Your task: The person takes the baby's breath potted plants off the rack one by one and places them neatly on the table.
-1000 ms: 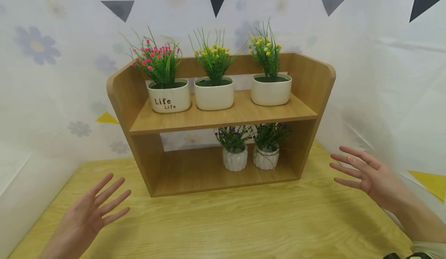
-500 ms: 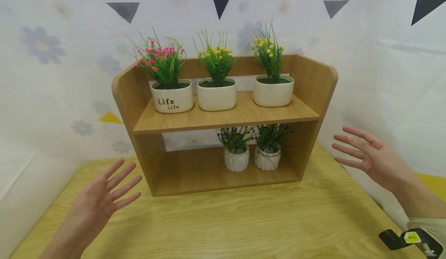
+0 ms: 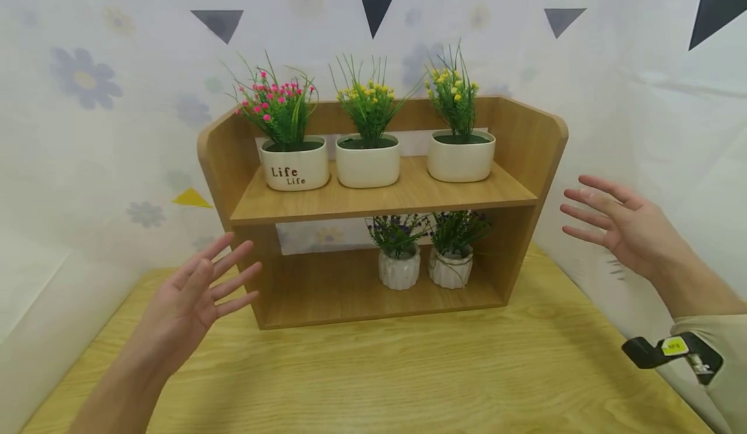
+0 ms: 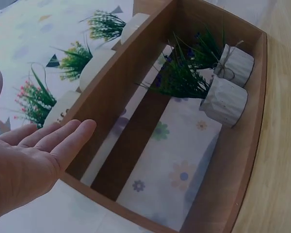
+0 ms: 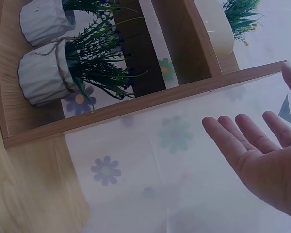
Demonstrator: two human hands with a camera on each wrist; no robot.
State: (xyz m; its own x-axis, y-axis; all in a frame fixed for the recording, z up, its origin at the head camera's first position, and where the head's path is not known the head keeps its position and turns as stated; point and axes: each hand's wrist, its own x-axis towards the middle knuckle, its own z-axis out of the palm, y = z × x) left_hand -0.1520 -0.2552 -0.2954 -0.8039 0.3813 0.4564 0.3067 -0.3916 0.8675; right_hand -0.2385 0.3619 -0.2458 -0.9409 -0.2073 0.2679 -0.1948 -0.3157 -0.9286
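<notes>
Flanking the wooden shelf [image 3: 382, 195], left hand [image 3: 195, 298] and right hand [image 3: 627, 226] hover spread, empty — lower pots [image 3: 399, 268] half-shadowed.

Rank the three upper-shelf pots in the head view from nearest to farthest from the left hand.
Measured from the left hand:
1. "Life" pot, left end, pink flowers.
2. Middle pot, centre, yellow flowers.
3. Right pot, right end, yellow flowers.

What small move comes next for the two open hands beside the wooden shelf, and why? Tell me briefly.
Probably bring both hands inward onto the side panels of the wooden shelf. The left hand and right hand are open with palms turned toward it, one on each side, neither touching it. Five potted plants stand loose on its boards, so the grip should likely be level and gentle.
</notes>
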